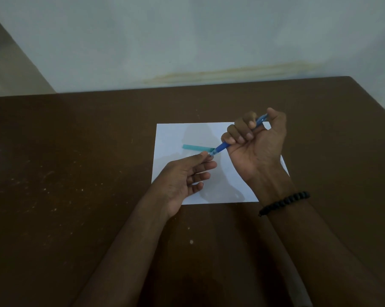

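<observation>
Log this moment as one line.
right hand grips blue pen | left hand pinches pen's tip end | teal piece lies on white paper

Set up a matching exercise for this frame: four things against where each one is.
1 blue pen
2 teal piece
3 white sheet
4 black bracelet

A flat on the table
B worn round a wrist
C gripped in the right hand
D loose on the white sheet

Pairs: 1-C, 2-D, 3-A, 4-B
</observation>
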